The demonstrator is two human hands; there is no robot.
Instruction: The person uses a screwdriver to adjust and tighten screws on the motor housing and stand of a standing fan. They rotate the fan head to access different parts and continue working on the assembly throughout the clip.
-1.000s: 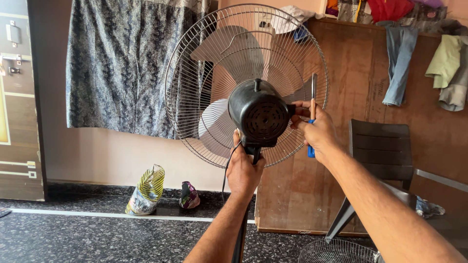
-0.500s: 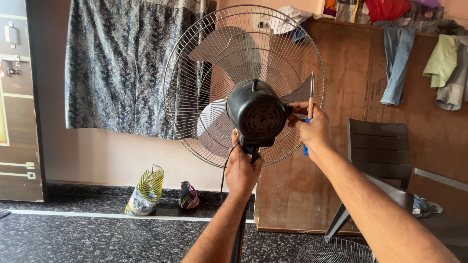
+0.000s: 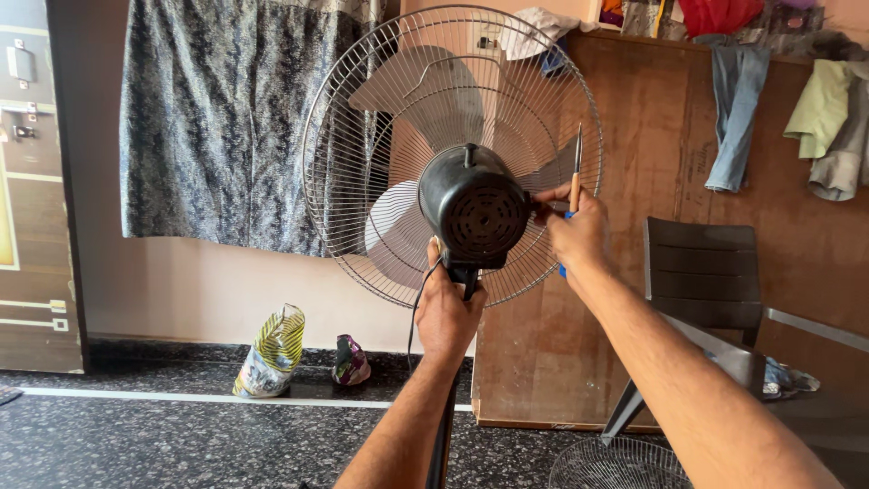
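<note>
A pedestal fan stands before me, seen from behind: black motor housing [image 3: 473,210], wire grille [image 3: 362,172] and pale blades [image 3: 425,91]. My left hand [image 3: 447,312] grips the fan's neck just under the motor housing. My right hand [image 3: 576,231] is at the right side of the housing, fingertips touching it, while holding a screwdriver [image 3: 575,177] with an orange-and-blue handle, shaft pointing up. The black pole and cable run down between my arms.
A dark plastic chair [image 3: 706,281] stands at the right. A wooden board [image 3: 652,136] with clothes hung over it is behind the fan. A patterned curtain [image 3: 217,118], two bags [image 3: 272,353] on the dark speckled floor, and a loose wire grille [image 3: 615,466] lie nearby.
My right hand has shifted slightly left, closer against the motor housing. The left hand keeps its grip on the neck.
</note>
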